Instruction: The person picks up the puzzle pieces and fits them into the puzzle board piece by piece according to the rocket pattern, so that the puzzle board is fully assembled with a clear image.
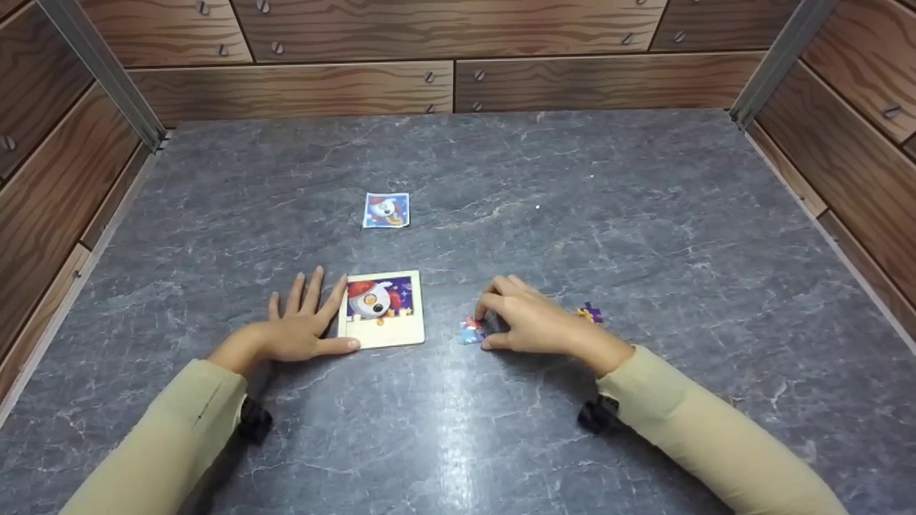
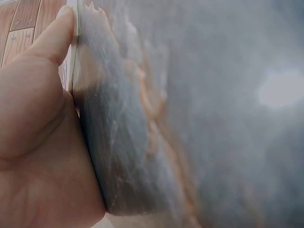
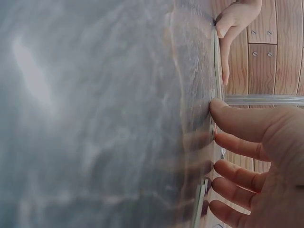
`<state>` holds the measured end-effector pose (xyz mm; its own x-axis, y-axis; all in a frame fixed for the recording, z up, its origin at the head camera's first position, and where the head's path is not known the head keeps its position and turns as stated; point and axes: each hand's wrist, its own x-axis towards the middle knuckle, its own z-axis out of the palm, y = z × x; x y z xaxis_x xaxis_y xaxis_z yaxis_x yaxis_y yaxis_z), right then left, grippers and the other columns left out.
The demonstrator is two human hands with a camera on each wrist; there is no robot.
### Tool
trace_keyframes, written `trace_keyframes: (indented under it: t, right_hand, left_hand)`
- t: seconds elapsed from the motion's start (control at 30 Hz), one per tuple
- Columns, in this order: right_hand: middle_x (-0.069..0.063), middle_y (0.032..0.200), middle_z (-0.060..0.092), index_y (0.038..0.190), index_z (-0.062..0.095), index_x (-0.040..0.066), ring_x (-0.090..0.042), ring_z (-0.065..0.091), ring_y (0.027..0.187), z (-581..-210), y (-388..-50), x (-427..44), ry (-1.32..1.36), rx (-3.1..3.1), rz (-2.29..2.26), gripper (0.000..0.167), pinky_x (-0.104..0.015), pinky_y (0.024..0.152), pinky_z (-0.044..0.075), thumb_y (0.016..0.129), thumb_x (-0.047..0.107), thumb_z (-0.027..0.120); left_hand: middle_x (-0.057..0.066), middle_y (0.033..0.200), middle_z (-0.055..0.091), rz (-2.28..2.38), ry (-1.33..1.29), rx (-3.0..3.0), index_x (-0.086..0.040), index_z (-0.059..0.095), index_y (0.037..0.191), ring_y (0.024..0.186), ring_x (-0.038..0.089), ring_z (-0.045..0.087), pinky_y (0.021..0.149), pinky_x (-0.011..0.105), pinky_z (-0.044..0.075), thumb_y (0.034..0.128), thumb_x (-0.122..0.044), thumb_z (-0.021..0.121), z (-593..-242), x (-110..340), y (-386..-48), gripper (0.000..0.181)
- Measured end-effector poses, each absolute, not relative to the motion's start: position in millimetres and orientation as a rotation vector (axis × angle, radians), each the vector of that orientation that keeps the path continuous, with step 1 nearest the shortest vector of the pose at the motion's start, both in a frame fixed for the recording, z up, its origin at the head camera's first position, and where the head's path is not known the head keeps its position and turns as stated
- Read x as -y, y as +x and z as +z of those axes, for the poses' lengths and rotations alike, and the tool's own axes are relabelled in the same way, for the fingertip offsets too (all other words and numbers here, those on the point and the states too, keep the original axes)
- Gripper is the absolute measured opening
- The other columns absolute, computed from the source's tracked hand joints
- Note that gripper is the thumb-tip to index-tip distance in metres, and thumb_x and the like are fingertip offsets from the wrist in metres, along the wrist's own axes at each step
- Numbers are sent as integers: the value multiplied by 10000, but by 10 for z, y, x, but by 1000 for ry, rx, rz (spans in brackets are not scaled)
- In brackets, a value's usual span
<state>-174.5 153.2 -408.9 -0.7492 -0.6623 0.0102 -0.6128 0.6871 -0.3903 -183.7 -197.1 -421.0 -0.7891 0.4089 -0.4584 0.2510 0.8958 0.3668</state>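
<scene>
A puzzle board (image 1: 386, 332) with a pale frame holds a partly filled picture of a white character in a red hat, its lower strip bare. The left hand (image 1: 304, 332) lies spread on the table, with thumb and index finger resting on the board's left side. To the board's right, the right hand (image 1: 526, 318) curls over a blue and red puzzle piece (image 1: 470, 332), with thumb and index fingertips at its edges. The piece lies low at the table surface, partly hidden by the fingers. In the right wrist view, the right thumb (image 3: 237, 116) and fingers are bent toward the tabletop.
A small picture card (image 1: 386, 210) of the same character lies beyond the board. More puzzle pieces (image 1: 590, 312), purple and yellow, lie just past the right wrist. Wood-patterned walls (image 1: 458, 86) border the grey marbled table (image 1: 644, 214) at the back and sides.
</scene>
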Motion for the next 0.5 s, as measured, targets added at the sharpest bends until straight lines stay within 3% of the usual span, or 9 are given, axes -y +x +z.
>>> trace_keyframes:
  t: [0.5]
  right_hand:
    - [-16,1049,496,866,627,121,-193,417,933,-4101,-1846,-1512,-1110,-2713,-584,240,-365,799,352,751,284,760]
  left_hand:
    - [203,1464,-300,384,508,-2511,-165,-152,1482,1311,401,-289,953,671,-146,794,-745,440,-4218,1982,-1837,1077]
